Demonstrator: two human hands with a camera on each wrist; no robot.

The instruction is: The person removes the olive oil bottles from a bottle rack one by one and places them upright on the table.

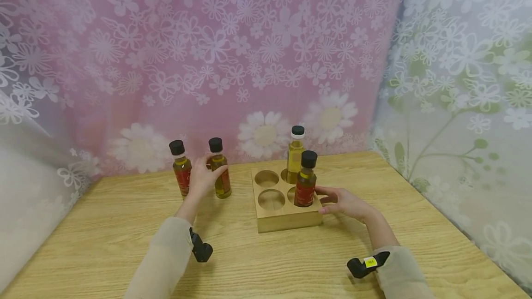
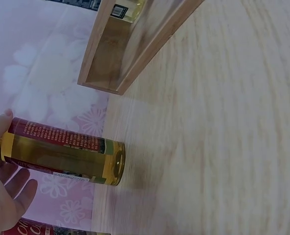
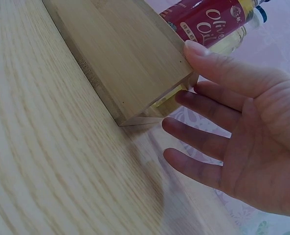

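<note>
The left hand (image 1: pixel 203 176) has its grip curled round a red-labelled bottle (image 1: pixel 223 183), upright on the counter (image 1: pixel 249 262) left of the wooden rack (image 1: pixel 287 224); the right hand (image 1: pixel 342 202) spreads its grip loosely at the rack's right side, seemingly touching it.

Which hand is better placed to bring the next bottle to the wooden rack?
Left, I'd judge: the left hand is curled around a red-labelled bottle standing left of the wooden rack. The right hand is at the rack's right side, away from that bottle.
</note>
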